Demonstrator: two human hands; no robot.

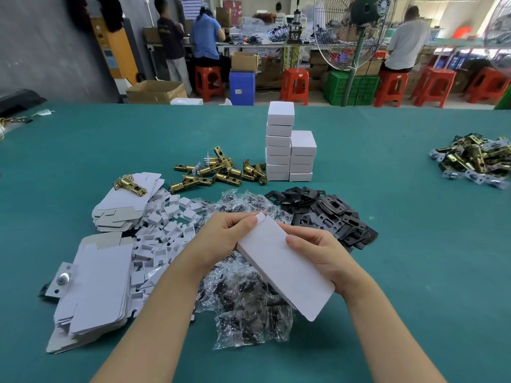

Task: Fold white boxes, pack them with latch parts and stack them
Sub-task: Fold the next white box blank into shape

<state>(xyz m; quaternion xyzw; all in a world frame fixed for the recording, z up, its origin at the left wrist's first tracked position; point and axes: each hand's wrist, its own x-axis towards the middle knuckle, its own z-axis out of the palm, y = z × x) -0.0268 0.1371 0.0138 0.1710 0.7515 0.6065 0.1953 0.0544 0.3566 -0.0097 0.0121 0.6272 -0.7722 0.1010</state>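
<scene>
White card forms the box [284,268] that is held between both hands above the near part of the table. The left hand [221,241] is closed on the far upper end of the box, its fingertips pinching at the small end flap [260,217], which stands slightly proud of the box mouth. The right hand [323,258] is wrapped along the right long edge, thumb laid flat on the top face, fingers hidden beneath.

The long axis of the box is seen to run from the far upper left, at the flap, down toward the near right corner, with the near end tilted toward the camera. The flap end lies nearer the left hand; the near end is unsupported and free. Whether the box already contains parts cannot be told. The step in hand is judged to be the closing of the end flap.

Directly under the hands a heap of clear bagged screws [243,299] is spread. To the left lie the flat box blanks [94,288] and loose white card inserts [163,230]; to the right, just beyond the right hand, the black strike plates [331,214]. Brass latch bolts [218,170] lie farther off, beside the stacked finished boxes [287,150], which stand in two columns directly ahead.

Open green table surface [414,272] is noted to the right and near side. The path to the stack passes over the bags and plates, so a lifted carry is judged necessary.
</scene>
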